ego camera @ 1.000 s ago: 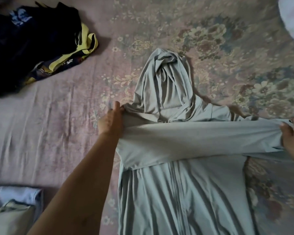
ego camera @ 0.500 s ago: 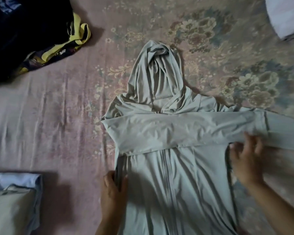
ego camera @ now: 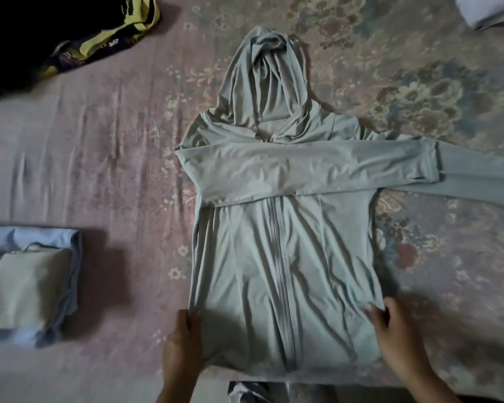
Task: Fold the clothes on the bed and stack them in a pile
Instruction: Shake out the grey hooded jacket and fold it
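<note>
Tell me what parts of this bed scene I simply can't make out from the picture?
Head view only:
- The hoodie's right sleeve end: cut off by the right edge.
- The dark clothes heap: cropped at the top-left corner, too dark to count garments.
- The folded pile: cut by the left edge.
- The left hand and right hand: their grip on the hem is unclear.

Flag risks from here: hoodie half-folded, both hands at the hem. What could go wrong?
1. The far sleeve lies unfolded off to the right; folding the hoodie up now could trap it sticking out.
2. The folded sleeve lies loose across the chest and may slip when the left hand and right hand lift the hem.
3. The hood is rumpled, likely making a lumpy bundle for the folded pile.
</note>
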{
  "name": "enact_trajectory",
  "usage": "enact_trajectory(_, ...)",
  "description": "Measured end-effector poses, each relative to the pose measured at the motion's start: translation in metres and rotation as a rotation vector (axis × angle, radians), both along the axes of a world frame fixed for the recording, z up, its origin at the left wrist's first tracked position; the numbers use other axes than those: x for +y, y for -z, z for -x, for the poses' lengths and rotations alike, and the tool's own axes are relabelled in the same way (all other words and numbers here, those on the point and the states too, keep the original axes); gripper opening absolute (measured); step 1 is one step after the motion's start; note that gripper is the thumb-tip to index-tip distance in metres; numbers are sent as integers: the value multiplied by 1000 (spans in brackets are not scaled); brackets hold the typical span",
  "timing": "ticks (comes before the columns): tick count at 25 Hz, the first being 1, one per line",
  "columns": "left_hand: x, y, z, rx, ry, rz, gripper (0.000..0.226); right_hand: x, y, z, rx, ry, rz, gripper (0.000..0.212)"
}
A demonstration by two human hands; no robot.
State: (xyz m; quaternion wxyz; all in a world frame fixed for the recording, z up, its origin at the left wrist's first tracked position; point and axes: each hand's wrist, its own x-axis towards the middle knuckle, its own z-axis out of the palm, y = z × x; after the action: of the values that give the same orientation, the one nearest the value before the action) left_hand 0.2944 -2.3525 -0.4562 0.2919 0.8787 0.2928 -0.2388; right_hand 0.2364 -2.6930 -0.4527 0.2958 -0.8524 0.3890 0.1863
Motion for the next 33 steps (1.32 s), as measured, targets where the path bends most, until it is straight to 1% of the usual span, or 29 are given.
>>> enact_trajectory(1, 2, 2, 6, 7, -20, -56, 16, -4, 2, 4, 5, 59, -12, 24)
enact_trajectory(2, 7, 2, 12, 29, -4, -107, 16, -9, 4, 9, 19, 83, 14, 20)
enact_trajectory(3, 11, 2, 18, 28, 46, -124, 13, -13, 7, 17, 28, 78, 45, 20)
enact_trajectory(4, 17, 5, 25, -5, 129, -109, 15, -15, 8, 24, 20, 31, 75, 23)
enact_trajectory(6, 25, 11, 36, -15, 299, -63, 35, -20, 8, 38, 49, -92, 166, 24)
enact_trajectory(7, 26, 9, 38, -10, 342, -69, 37, -20, 9, 44, 82, -88, 204, 18)
enact_trajectory(8, 30, 12, 41, -49, 378, -120, 33, -19, 8, 45, 129, -66, 274, 8)
enact_trajectory(9, 31, 13, 41, -136, 412, -221, 29, -19, 9, 45, 119, -75, 397, 4)
enact_trajectory(10, 29, 15, 40, -213, 424, -318, 32, -16, 11, 40, 38, -125, 526, 9)
enact_trajectory(11, 21, 16, 34, -300, 478, -374, 38, -9, 12, 31, -56, -205, 636, 18)
enact_trajectory(12, 6, 15, 21, -371, 584, -357, 44, -1, 12, 16, -156, -335, 664, 32)
enact_trajectory(13, -15, 12, 3, -397, 724, -294, 50, 6, 14, -1, -232, -486, 614, 43)
enact_trajectory(14, -38, 15, -16, -429, 859, -251, 55, 12, 18, -21, -269, -615, 564, 50)
enact_trajectory(15, -60, 22, -34, -450, 972, -242, 58, 14, 25, -36, -268, -710, 538, 55)
enact_trajectory(17, -89, 40, -56, -391, 1104, -291, 59, 10, 43, -54, -206, -768, 512, 63)
enact_trajectory(18, -94, 46, -58, -345, 1139, -309, 62, 7, 48, -55, -202, -767, 495, 62)
enact_trajectory(20, -90, 53, -52, -336, 1159, -327, 66, 7, 49, -51, -278, -746, 432, 53)
enact_trajectory(21, -93, 50, -53, -372, 1161, -319, 67, 0, 44, -52, -325, -696, 401, 51)
enact_trajectory(23, -119, 34, -66, -473, 1166, -267, 66, -30, 25, -62, -354, -498, 345, 50)
enact_trajectory(24, -142, 26, -75, -533, 1179, -212, 65, -54, 20, -65, -360, -404, 353, 50)
enact_trajectory(26, -200, 14, -93, -652, 1218, -89, 63, -112, 11, -70, -310, -262, 364, 51)
enact_trajectory(27, -231, 13, -103, -729, 1242, -53, 60, -140, 7, -74, -283, -211, 387, 52)
enact_trajectory(28, -261, 9, -114, -746, 1257, -23, 56, -166, 5, -77, -285, -148, 411, 51)
enact_trajectory(29, -294, 10, -125, -803, 1245, -25, 49, -194, 3, -80, -289, -90, 431, 47)
enact_trajectory(31, -361, 10, -146, -813, 1123, 6, 34, -244, 3, -87, -234, 35, 400, 42)
enact_trajectory(32, -390, 3, -155, -732, 1091, 17, 31, -265, 4, -89, -228, 116, 374, 45)
enact_trajectory(33, -415, 12, -161, -727, 1075, -17, 31, -285, 5, -92, -258, 220, 339, 51)
